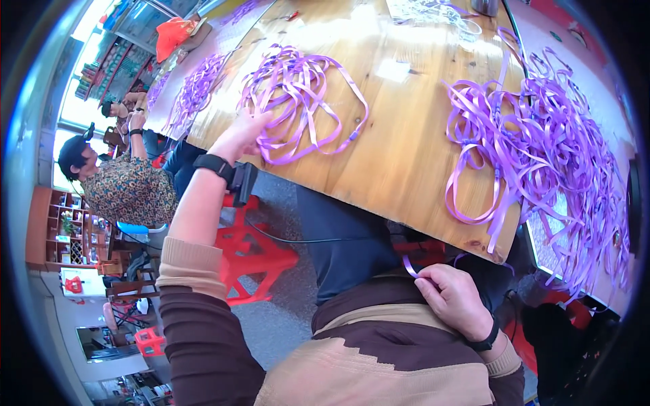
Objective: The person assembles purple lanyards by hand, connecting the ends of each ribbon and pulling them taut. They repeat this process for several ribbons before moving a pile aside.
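Note:
At the table's near edge, my left hand (245, 134) reaches to the side of a loose pile of purple ribbon loops (298, 101). Its thumb and fingers are apart, and the fingertips rest at the ribbons. Low in front of my body, my right hand (455, 298) is closed, with a purple ribbon (409, 266) pinched between thumb and fingers. Part of that ribbon is hidden below the table edge. A much larger tangle of purple ribbons (542, 149) lies at the right, spilling over the table's side.
The wooden table (399, 149) fills the middle. Another ribbon heap (198, 91) lies farther left, near a seated person (125, 183) in a patterned shirt. A red plastic stool (250, 254) stands below my left arm. White cords (440, 17) lie at the far side.

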Action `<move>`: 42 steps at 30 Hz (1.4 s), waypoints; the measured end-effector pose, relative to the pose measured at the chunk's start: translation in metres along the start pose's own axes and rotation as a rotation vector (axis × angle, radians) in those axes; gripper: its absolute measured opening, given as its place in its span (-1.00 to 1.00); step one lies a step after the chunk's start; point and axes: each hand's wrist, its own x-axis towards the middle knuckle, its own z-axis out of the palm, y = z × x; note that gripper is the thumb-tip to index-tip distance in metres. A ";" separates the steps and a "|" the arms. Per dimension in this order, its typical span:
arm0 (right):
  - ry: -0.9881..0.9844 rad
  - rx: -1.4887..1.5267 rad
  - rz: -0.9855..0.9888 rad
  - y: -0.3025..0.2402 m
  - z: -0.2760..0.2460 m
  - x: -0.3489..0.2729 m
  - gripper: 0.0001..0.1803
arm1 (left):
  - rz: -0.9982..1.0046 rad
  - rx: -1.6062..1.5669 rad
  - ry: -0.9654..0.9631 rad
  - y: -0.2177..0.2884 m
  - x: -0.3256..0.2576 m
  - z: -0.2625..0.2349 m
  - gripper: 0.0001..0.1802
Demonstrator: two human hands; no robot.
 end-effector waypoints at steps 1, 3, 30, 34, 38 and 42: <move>-0.017 -0.008 0.010 0.000 0.001 0.000 -0.88 | 0.002 -0.005 -0.002 0.003 0.002 0.006 -0.34; -0.032 -0.023 0.026 -0.001 0.001 -0.001 -0.88 | 0.166 -0.457 -0.170 0.013 0.012 0.016 -0.42; 0.109 0.911 0.359 -0.051 -0.048 0.003 -0.89 | 0.665 -0.432 -0.601 0.036 -0.189 0.103 -0.89; 0.198 0.922 0.334 -0.042 -0.043 -0.010 -0.87 | 0.814 -0.226 -0.489 0.072 -0.185 0.083 -0.90; 0.268 0.979 0.373 -0.032 -0.043 -0.022 -0.87 | 0.941 0.048 -0.418 0.142 -0.164 0.068 -0.81; 0.414 1.029 0.340 -0.029 -0.045 -0.033 -0.86 | 1.161 0.181 -0.335 0.205 -0.113 0.086 -0.77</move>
